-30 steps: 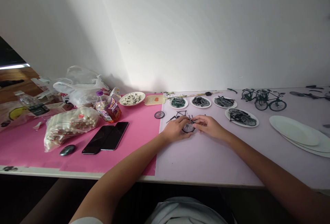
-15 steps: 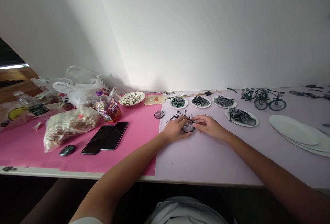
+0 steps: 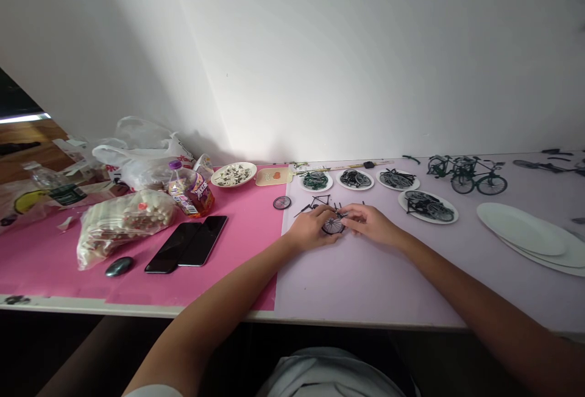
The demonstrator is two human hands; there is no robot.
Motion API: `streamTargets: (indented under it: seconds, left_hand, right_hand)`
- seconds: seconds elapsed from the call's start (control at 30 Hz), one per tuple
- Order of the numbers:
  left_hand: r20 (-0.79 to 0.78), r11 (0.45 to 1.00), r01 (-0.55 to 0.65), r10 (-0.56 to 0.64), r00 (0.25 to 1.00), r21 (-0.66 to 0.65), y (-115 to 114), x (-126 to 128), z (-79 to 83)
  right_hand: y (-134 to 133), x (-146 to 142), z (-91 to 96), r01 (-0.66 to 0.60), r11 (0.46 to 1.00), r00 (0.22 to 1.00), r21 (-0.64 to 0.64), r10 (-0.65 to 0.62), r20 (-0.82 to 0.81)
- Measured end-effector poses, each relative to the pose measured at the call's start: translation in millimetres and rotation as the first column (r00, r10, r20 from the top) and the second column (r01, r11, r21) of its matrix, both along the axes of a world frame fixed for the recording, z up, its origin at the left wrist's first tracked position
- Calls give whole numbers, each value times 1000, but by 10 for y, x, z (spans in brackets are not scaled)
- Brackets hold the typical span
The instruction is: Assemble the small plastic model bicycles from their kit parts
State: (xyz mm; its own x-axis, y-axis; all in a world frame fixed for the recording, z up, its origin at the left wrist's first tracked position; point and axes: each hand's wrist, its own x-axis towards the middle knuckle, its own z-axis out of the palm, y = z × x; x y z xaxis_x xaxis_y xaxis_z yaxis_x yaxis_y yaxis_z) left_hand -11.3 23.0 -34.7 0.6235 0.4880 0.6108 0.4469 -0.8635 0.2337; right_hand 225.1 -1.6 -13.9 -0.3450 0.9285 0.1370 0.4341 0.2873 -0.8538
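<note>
Between my hands is a small black toy bicycle wheel with thin spokes. My left hand is closed around its left and lower edge. My right hand pinches at the wheel's right side, at what looks like a thin dark part joined to it; the fingertips partly hide this. Just behind my hands lie a black bicycle frame and several small dark parts. A second loose wheel lies flat on the pink sheet to the left.
Plates of dark bicycle parts stand along the back. Assembled toy bicycles and stacked white plates are at right. On the left are two phones, a drink bottle, a bagged bundle and a dark mouse.
</note>
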Motion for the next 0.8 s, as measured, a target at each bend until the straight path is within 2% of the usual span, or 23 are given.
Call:
streamTargets:
  seconds: [0.8]
  left_hand:
    - [-6,999,9,-9,1000,-43,-7,-13,29]
  right_hand:
    - [-10,-1,17,-3,1000,1000,0,3,22]
